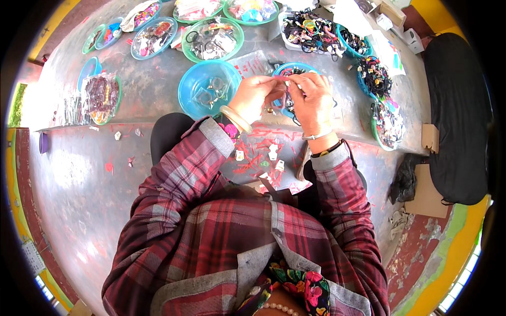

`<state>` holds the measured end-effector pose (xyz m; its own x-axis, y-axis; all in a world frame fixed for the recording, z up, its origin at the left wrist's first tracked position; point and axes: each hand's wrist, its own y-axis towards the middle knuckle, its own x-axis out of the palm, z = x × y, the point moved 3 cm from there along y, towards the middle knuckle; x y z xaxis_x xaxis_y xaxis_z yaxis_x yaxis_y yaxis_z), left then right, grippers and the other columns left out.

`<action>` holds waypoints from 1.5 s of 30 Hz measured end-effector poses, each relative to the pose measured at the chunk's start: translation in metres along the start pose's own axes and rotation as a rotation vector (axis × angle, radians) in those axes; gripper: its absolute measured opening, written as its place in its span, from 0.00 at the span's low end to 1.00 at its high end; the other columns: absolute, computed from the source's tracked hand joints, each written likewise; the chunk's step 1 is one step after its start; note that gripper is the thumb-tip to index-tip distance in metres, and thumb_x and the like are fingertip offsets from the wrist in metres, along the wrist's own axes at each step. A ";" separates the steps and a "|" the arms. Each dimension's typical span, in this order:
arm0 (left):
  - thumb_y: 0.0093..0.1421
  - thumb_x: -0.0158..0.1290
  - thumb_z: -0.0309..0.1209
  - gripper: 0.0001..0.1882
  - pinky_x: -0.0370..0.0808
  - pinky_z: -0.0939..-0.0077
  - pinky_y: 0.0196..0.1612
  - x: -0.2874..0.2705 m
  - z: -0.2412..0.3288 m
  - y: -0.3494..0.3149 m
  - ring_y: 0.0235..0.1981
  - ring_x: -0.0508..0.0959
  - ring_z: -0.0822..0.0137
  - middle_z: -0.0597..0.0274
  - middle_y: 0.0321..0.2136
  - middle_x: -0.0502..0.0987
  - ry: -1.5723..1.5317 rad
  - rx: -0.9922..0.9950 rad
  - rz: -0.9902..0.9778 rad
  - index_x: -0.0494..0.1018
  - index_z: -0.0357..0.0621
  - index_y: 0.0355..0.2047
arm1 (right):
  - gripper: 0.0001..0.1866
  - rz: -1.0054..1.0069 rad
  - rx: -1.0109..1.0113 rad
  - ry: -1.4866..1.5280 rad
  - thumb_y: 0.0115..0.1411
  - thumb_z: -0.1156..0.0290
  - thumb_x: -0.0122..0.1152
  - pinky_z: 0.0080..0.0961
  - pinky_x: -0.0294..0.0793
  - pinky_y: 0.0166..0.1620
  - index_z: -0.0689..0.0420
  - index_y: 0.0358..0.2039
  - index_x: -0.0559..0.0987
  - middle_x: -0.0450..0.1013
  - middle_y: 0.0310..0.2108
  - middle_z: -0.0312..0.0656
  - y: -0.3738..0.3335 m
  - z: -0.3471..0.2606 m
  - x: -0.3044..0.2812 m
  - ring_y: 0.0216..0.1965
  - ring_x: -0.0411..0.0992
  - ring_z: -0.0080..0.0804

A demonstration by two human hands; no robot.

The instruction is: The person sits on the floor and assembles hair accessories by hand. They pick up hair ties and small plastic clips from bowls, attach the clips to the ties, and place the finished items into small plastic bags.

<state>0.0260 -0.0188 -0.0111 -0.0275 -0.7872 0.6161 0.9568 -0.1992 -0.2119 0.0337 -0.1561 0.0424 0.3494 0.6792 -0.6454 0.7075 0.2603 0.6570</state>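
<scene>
Bright daylight, glare on left floor, fisheye-bent dark rim

Clear packets [213, 42] in green bowl [238, 32]

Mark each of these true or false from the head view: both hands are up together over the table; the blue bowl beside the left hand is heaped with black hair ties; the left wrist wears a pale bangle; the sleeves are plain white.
1. Both hands are raised close together over the table. True: the left hand and right hand meet around a small pinkish piece.
2. The blue bowl beside the left hand is heaped with black hair ties. False: it holds only a few small packets.
3. The left wrist wears a pale bangle. True.
4. The sleeves are plain white. False: they are red plaid with grey cuffs.
</scene>
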 end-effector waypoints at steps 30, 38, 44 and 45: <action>0.55 0.43 0.23 0.11 0.71 0.72 0.26 0.006 -0.005 -0.007 0.21 0.75 0.64 0.52 0.25 0.74 1.103 0.497 -0.080 0.72 0.37 0.37 | 0.02 -0.158 -0.178 -0.172 0.40 0.71 0.57 0.33 0.62 0.37 0.53 0.16 0.73 0.68 0.21 0.37 -0.010 -0.009 0.012 0.30 0.67 0.35; 0.55 0.43 0.22 0.12 0.71 0.71 0.28 0.005 -0.004 -0.009 0.24 0.76 0.61 0.49 0.26 0.75 1.106 0.507 -0.056 0.72 0.37 0.38 | 0.02 -0.161 -0.114 -0.143 0.41 0.72 0.57 0.34 0.63 0.37 0.54 0.16 0.74 0.69 0.21 0.37 -0.009 -0.009 0.010 0.30 0.68 0.36; 0.53 0.44 0.20 0.11 0.72 0.70 0.32 0.007 -0.002 -0.008 0.29 0.76 0.57 0.49 0.29 0.75 1.173 0.481 -0.093 0.72 0.37 0.36 | 0.02 -0.173 -0.147 -0.176 0.41 0.71 0.58 0.33 0.62 0.37 0.54 0.18 0.75 0.69 0.22 0.37 -0.011 -0.008 0.012 0.30 0.68 0.35; 0.53 0.44 0.20 0.11 0.72 0.70 0.33 0.007 -0.002 -0.008 0.30 0.76 0.56 0.49 0.30 0.75 1.182 0.504 -0.099 0.72 0.37 0.36 | 0.02 -0.184 -0.143 -0.181 0.41 0.71 0.58 0.33 0.62 0.37 0.54 0.18 0.75 0.69 0.22 0.37 -0.011 -0.009 0.012 0.30 0.68 0.35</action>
<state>0.0172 -0.0239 -0.0068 -0.0951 -0.8694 -0.4848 0.9318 -0.2491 0.2639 0.0244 -0.1451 0.0307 0.3359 0.4819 -0.8093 0.6800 0.4705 0.5624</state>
